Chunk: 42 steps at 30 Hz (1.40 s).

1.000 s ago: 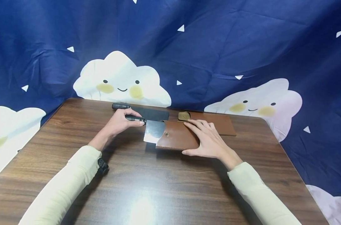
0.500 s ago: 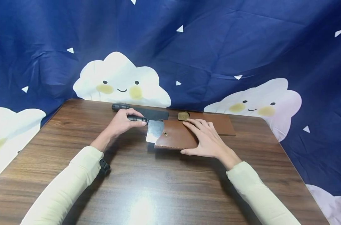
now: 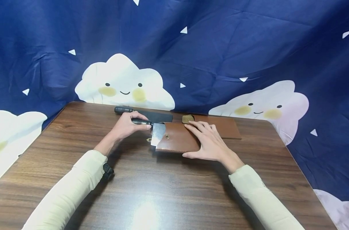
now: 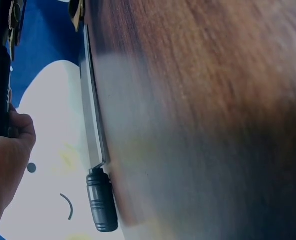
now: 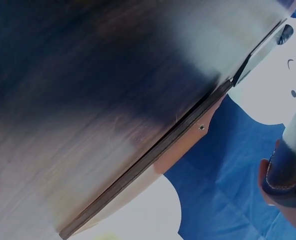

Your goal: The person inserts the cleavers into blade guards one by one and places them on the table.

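Observation:
My left hand (image 3: 124,125) grips the black handle (image 3: 142,121) of a cleaver, thumb along its near side. The cleaver's blade (image 3: 158,134) shows only as a short strip; the rest is inside a brown leather sheath (image 3: 178,137). My right hand (image 3: 207,140) holds the sheath at its far end, fingers on the upper edge and thumb below. A brass snap shows near the sheath's mouth, and a strap end (image 3: 149,140) peeks out behind the blade. In the right wrist view, part of the sheath (image 5: 288,172) appears in my fingers.
Behind my hands lies a second knife with a black handle (image 3: 123,110) and dark blade (image 3: 155,116). Right of it a second brown sheath (image 3: 224,127) with an olive flap (image 3: 188,119) lies on the wooden table (image 3: 174,191). A blue cloud-print curtain (image 3: 209,57) hangs behind.
The cleaver has slid right, deeper into the sheath, with my left hand. The sheath and my right hand have shifted slightly left. Less blade shows, and the strap end has come into view.

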Tool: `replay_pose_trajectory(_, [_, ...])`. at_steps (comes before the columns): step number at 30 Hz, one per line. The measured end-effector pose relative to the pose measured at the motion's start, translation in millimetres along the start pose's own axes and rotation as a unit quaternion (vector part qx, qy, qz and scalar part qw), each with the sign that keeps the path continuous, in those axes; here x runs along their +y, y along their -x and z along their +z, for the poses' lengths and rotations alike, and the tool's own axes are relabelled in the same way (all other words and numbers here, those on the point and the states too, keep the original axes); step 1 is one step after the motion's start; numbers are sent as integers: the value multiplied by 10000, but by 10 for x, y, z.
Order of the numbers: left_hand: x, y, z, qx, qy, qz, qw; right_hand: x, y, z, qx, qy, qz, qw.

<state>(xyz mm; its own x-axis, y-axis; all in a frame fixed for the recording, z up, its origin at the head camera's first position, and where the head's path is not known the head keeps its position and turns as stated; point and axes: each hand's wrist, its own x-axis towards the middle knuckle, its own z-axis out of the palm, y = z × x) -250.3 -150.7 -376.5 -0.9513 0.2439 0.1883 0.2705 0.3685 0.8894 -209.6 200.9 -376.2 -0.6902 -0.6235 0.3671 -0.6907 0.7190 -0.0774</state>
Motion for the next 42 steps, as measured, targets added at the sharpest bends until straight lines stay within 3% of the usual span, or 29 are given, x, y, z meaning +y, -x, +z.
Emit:
replay_pose_trajectory(23, [21, -16, 65, 4, -64, 43, 10000, -9, -15, 5, -8, 48, 33, 10000])
replay_pose_trajectory(42, [36, -42, 114, 125, 116, 18, 9999, -12, -33, -3, 286, 93, -288, 9991])
